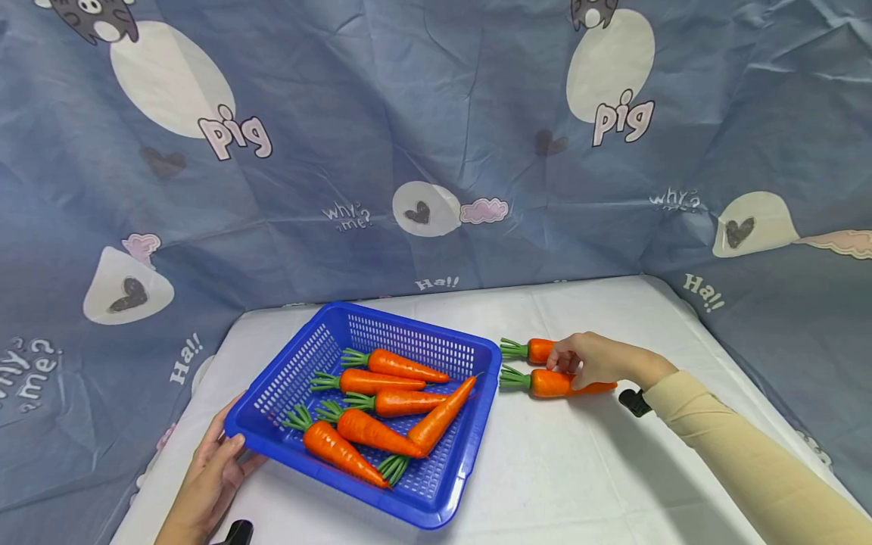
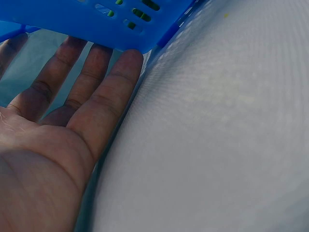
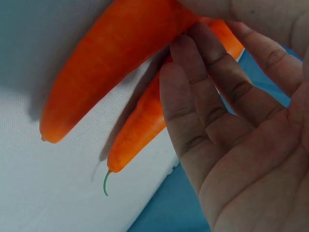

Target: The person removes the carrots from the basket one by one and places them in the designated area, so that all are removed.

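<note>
A blue perforated plastic basket (image 1: 470, 454) sits tilted in angle on the left of the white table, with several orange carrots (image 1: 341, 452) with green tops inside. At its left corner my left hand (image 1: 211, 469) holds the rim, thumb on the edge and fingers against the outer wall. In the left wrist view the fingers (image 2: 104, 101) reach under the basket wall (image 2: 63, 21). My right hand (image 1: 599, 359) pinches the nearer carrot (image 1: 545, 384) right of the basket, fingertips between it and the farther carrot (image 1: 540, 350). Both show in the right wrist view, the nearer carrot (image 3: 106, 63) larger.
A white cloth (image 1: 545, 469) covers the table. Behind and on both sides hangs a blue printed curtain (image 1: 300, 250). The basket's right rim stands close to the leafy tops of the two loose carrots.
</note>
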Demonstrator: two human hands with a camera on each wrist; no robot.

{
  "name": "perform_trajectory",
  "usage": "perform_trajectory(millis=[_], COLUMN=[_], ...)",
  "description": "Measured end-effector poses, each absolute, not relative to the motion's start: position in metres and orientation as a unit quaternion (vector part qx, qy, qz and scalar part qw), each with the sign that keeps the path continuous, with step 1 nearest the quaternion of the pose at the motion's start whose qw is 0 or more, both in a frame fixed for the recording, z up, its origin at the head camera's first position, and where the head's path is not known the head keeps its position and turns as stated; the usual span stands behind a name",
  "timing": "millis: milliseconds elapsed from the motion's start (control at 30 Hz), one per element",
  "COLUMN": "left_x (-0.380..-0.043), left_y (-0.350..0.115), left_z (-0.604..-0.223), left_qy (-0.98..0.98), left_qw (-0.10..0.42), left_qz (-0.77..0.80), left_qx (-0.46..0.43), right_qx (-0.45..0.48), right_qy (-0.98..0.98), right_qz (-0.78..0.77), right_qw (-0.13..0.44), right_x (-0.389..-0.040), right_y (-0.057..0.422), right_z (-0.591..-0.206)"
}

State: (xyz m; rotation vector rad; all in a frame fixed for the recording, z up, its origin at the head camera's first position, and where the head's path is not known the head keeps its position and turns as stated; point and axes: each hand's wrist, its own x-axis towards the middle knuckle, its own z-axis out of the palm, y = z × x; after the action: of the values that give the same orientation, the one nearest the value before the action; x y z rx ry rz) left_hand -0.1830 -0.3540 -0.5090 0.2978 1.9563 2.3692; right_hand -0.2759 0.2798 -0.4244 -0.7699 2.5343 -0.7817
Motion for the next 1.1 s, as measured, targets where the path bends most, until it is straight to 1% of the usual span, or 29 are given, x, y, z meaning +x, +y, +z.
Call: perform_trajectory(millis=[533,833,1100], left_x=[-0.181,-0.181,-0.181], left_y=[-0.352,-0.351,-0.352], left_z=[-0.506,-0.505,-0.506], left_qy=[0.650,0.654,0.649], left_qw=[0.024,0.021,0.021], left_qz=[0.756,0.753,0.757], left_qx=[0.077,0.070,0.075], right_qx=[-0.258,-0.280,-0.284], right_qy=[0.906,0.910,0.903], right_qz=[-0.282,-0.269,-0.281], right_qw=[0.183,0.143,0.156], right_x=[-0.277,-0.277,-0.279], right_y=[0.277,0.270,0.262], right_z=[-0.411,-0.395,-0.382])
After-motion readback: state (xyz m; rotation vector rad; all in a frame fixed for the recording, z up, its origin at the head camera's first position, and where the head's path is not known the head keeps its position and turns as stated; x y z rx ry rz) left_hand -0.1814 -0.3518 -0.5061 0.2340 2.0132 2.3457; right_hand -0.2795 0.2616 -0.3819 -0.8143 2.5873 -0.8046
